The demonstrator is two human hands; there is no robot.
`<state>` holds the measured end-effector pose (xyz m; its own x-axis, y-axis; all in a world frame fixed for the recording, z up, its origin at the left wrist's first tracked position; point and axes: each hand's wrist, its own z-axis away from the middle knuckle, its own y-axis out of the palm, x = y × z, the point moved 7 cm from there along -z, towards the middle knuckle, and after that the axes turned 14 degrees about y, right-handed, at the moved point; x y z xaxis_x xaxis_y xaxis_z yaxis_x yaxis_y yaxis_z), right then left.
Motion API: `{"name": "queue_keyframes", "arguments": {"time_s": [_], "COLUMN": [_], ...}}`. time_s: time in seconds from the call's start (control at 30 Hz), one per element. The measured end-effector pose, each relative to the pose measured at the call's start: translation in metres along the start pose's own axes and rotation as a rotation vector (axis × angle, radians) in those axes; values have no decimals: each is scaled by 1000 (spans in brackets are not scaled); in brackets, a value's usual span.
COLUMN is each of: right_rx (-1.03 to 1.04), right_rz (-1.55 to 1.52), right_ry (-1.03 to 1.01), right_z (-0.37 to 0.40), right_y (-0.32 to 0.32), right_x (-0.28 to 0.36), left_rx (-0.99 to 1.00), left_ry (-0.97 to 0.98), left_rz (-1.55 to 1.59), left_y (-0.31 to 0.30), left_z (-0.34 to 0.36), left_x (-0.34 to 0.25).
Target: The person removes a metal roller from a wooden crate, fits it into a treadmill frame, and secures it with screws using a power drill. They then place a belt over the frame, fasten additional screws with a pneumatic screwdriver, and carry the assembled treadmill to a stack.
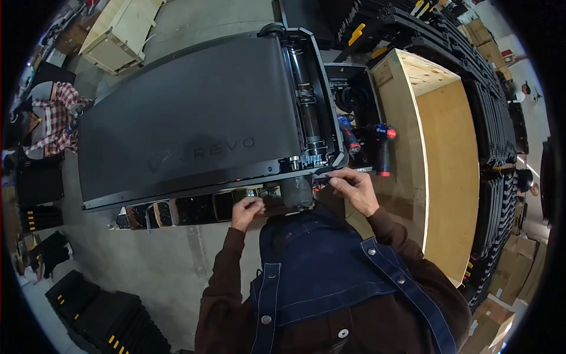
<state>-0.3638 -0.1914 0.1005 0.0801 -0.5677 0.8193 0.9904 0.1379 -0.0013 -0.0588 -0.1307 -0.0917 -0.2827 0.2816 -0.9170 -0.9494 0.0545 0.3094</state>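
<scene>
A large dark machine with a broad flat cover (194, 112) and raised lettering lies in front of me. Along its right end runs an open frame with a long cylindrical part (309, 121) inside. My right hand (356, 192) is at the near right corner, thumb and fingers pinched on a small dark piece too indistinct to name. Just below the machine's near edge is my left hand (247, 212), its fingers curled together. Whatever lies between them is hidden. A dark grey cylinder (296, 192) juts out from the edge between my two hands.
Several bins of small dark parts (194, 210) stand beneath the near edge. Two cordless power tools (384, 147) lie right of the machine, beside an open plywood crate (445, 159). A person in a checked shirt (56, 121) works at the far left. Stacked black parts (109, 315) sit lower left.
</scene>
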Motion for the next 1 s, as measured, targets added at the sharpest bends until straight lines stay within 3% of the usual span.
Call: {"name": "queue_keyframes", "arguments": {"time_s": [0.03, 0.13, 0.37, 0.4, 0.47, 0.5, 0.67, 0.73, 0.93, 1.0], "right_rx": [121, 196, 182, 177, 127, 95, 41, 34, -28, 169], "right_rz": [2, 102, 284, 274, 545, 523, 526, 510, 334, -46], "right_ry": [3, -55, -263, -259, -624, -635, -564, -541, -349, 115], "right_z": [1, 5, 15, 15, 31, 33, 26, 24, 13, 2], "right_y": [31, 64, 61, 55, 50, 47, 39, 40, 37, 43], "right_x": [6, 21, 39, 44, 66, 68, 55, 46, 16, -11], "left_rx": [-82, 46, 88, 88, 103, 127, 141, 173, 288, 303], "left_ry": [-158, 43, 20, -20, -84, 5, 232, 369, 521, 500], "left_rz": [369, 610, 567, 451, 322, 227, -133, -467, -683, -654], "left_y": [49, 100, 131, 135, 137, 136, 142, 149, 168, 166], "left_z": [12, 10, -1, -5, -7, -11, -13, -11, -18, -26], "left_x": [-64, -112, -136, -145, -142, -144, -162, -179, -199, -199]}}
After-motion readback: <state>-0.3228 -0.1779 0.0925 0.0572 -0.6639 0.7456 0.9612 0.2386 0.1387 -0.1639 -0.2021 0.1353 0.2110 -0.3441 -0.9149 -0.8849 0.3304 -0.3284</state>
